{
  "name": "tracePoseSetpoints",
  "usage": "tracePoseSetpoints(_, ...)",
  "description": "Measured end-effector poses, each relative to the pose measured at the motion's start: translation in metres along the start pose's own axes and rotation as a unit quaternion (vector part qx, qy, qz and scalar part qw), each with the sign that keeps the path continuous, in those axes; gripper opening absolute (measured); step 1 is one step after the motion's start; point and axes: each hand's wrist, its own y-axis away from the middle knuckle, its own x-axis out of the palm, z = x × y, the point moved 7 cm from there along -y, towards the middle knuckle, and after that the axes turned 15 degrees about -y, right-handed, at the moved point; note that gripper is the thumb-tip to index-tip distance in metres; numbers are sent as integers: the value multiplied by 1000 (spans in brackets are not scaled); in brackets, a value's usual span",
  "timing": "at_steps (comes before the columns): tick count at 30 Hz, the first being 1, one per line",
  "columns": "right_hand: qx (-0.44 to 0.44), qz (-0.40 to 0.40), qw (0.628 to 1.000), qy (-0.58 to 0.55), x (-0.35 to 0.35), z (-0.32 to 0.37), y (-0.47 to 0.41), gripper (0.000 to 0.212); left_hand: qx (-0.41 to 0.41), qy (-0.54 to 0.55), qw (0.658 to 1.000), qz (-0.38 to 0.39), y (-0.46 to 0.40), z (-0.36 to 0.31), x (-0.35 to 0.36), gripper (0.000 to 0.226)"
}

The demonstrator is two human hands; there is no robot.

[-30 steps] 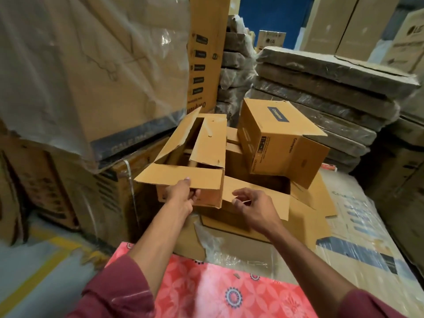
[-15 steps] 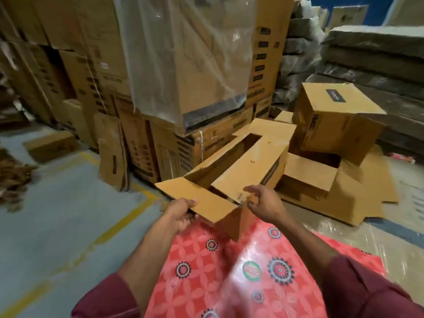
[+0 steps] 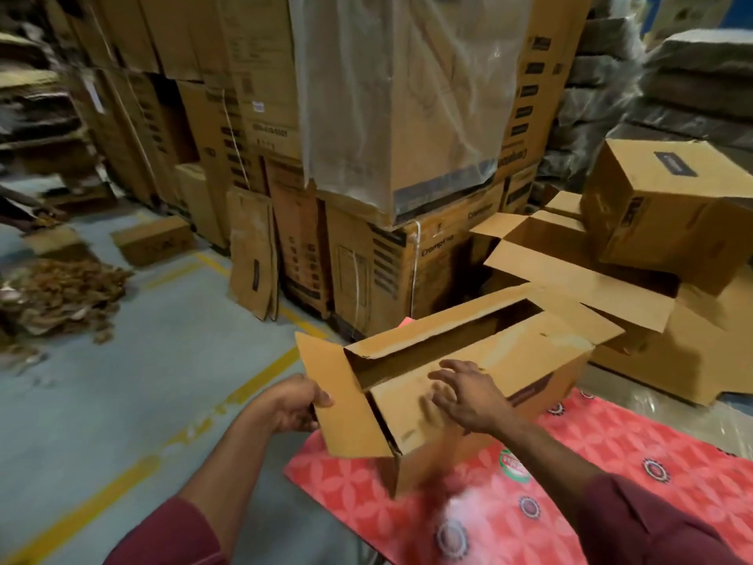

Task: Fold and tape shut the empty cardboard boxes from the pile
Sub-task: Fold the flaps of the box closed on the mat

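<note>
Low in the centre of the frame, one box (image 3: 468,369) is held over the near edge of a red mat (image 3: 570,462), its top not yet closed. The left hand (image 3: 291,407) is clamped on the end flap (image 3: 338,401), which stands out to the left. The right hand (image 3: 468,397) lies flat and unclenched on the near long flap (image 3: 509,360), pressing it down. The far long flap is partly raised, leaving a dark slot. No tape is seen, so folding looks barely begun and taping is all left. More open boxes, the pile (image 3: 591,258), wait at centre right. Bare floor (image 3: 122,381) at lower left gives swinging room; stacked cartons (image 3: 366,258) crowd just behind.
</note>
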Motion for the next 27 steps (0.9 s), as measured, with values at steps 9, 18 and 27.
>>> tracePoseSetpoints(9,55,101,993,11,46,81,-82,77,-12,-130,991,-38,-31,-10,-140,2)
tracePoseSetpoints(18,41,104,985,-127,4,145,-21,50,86,-102,986,-103,-77,-29,-154,32)
tracePoseSetpoints(27,155,244,926,-245,117,139,10,33,133,168,960,-181,-64,-28,-121,70)
